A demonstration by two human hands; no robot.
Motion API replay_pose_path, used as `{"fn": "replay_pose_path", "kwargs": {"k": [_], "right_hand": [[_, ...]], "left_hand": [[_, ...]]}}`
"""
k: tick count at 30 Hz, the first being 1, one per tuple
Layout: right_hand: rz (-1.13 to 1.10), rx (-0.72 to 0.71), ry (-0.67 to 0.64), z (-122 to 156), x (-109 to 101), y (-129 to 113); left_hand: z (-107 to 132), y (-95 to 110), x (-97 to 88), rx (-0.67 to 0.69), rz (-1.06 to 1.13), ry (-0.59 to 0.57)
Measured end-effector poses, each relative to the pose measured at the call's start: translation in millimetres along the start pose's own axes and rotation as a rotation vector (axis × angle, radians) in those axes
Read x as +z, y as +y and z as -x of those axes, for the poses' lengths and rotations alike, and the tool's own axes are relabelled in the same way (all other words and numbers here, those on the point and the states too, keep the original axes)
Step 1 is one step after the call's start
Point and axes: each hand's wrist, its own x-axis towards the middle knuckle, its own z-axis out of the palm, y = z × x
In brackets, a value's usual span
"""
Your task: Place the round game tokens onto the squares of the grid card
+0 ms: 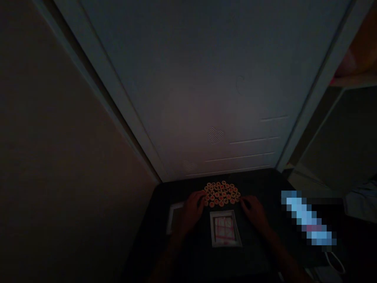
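Several round wooden xiangqi pieces (222,194) with red or dark markings lie flat in a close cluster on a dark table. At the cluster's left edge rests my left hand (194,204), fingers curved and touching the outer pieces, thumb apart. My right hand (253,208) is at the right edge, its fingertips by the outermost pieces and a gap between thumb and fingers. Neither hand visibly grips a piece. Between my forearms stands a shallow white box (211,230), holding a folded sheet (225,228) with red lines. The dim light blurs finger detail.
A pale-rimmed tray or lid (170,220) lies partly under my left forearm. The dark table (188,263) meets a white panel (188,98) at the back. A bright pixelated object (309,218) is at the right, with a white cable loop (335,263) below.
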Motion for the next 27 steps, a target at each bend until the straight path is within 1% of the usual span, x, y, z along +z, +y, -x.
{"fn": "replay_pose_path", "kwargs": {"k": [2, 4, 8, 12, 16, 19, 27], "right_hand": [[-0.004, 0.003, 0.004, 0, 1, 0], [-0.005, 0.007, 0.011, 0, 2, 1], [-0.005, 0.012, 0.024, -1, 4, 1], [-0.007, 0.019, 0.035, 0, 4, 1], [-0.020, 0.030, 0.043, 0, 4, 0], [-0.031, 0.040, 0.050, -1, 4, 0], [-0.040, 0.059, 0.059, -4, 0, -8]], "left_hand": [[-23, -9, 1.7, 0.012, -0.023, -0.030], [-41, -13, 6.8, 0.031, -0.048, -0.071], [-63, -13, 21.9, 0.066, -0.098, -0.157], [-77, -14, 31.0, 0.055, -0.144, -0.193], [-88, -21, 30.4, 0.019, -0.186, -0.196], [-94, -23, 30.7, 0.017, -0.212, -0.213], [-114, -15, 42.3, 0.021, -0.284, -0.282]]}}
